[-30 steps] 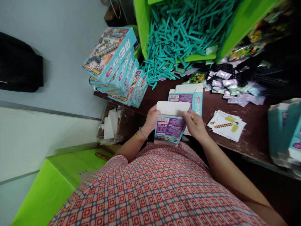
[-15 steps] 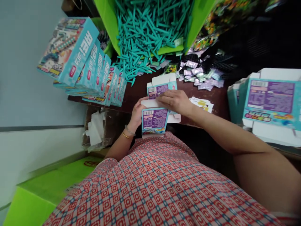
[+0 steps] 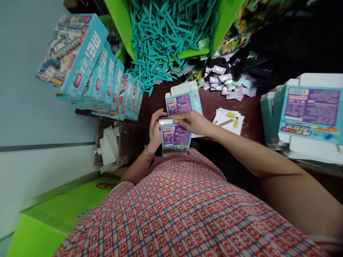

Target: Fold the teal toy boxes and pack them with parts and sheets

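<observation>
A small teal and purple cardboard box (image 3: 175, 137) stands against my lap, its printed back toward me. My left hand (image 3: 155, 129) grips it along the left side, thumb and fingers wrapped round the edge. Across its top lies my right hand (image 3: 194, 122), fingers closed together and pressing on the white end flap (image 3: 166, 121). Just behind, on the table edge, lies a second box of the same print (image 3: 182, 101), flat-looking with its white flap out. White cards (image 3: 229, 121) with a yellow and orange pixel picture lie to the right of my right hand.
Finished-looking teal boxes (image 3: 80, 67) are stacked at the left. A green bin (image 3: 120, 25) spills teal plastic sticks (image 3: 158, 43). Small wrapped packets (image 3: 225, 78) lie right of it. More flat cartons (image 3: 311, 110) are piled at the far right. A green box (image 3: 45, 228) sits lower left.
My right hand has come down onto the held box's top, and the white flap there has folded lower. More of the cards shows. The view has shifted slightly.
</observation>
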`<state>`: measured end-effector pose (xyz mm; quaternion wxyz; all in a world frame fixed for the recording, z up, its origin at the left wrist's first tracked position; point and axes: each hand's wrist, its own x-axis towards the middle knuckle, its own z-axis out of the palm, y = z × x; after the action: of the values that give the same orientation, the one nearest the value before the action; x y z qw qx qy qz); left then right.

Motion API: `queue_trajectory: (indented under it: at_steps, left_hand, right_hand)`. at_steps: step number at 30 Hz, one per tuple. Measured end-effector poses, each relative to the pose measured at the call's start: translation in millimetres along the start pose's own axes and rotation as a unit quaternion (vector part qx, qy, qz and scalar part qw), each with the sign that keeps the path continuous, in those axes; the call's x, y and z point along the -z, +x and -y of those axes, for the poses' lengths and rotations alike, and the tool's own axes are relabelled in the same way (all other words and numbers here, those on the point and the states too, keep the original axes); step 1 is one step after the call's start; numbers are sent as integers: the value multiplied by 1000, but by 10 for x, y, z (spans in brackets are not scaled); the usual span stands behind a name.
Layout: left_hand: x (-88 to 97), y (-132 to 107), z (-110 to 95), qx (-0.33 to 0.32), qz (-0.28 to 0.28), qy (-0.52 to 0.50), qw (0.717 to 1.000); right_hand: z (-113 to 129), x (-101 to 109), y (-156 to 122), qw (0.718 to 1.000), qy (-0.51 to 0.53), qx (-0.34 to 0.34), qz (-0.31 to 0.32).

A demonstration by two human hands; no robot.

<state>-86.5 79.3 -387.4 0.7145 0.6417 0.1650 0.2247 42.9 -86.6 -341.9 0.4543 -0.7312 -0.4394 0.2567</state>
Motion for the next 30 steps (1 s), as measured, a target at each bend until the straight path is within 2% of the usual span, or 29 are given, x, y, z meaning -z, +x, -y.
queue_trajectory:
  at_steps: [2,6,10,15,17,19,21,23,25,27,30]
  left_hand:
    - [38,-60,29,-56,10,38,998]
    - [39,-117,74,-75,33,62,995]
    - [-17,-107,131,-122,43,87,988]
    - [73,-129,197,-182,44,209,960]
    - [169,-130,203,-207,52,256,943]
    - [264,-113,196,-214,60,281,934]
    - [329,-88,184,-204,77,285,933]
    - [344,-74,186,-184,86,269,941]
    - [313,-87,209,-169,67,235,955]
    - [252,-125,244,-161,48,209,963]
    - [156,-158,240,-169,40,188,967]
  right_hand:
    - [-11,-1,-30,1000,-21,-3,-1]
    - [-49,-36,-65,998,-39,-26,-29]
    - [-81,-82,-76,995,-56,-26,-78]
    - [-249,-31,-142,998,-20,62,21]
    - [-358,-60,-194,996,-35,80,14]
    - [-459,-151,-249,994,-54,85,-41]
    - [-533,-281,-300,987,-58,83,-125]
    - [-576,-417,-349,974,-49,71,-211]
    - [-595,-535,-401,959,-39,48,-277]
    - [-600,-629,-452,950,-26,23,-312]
    - [-572,-693,-500,950,5,10,-313]
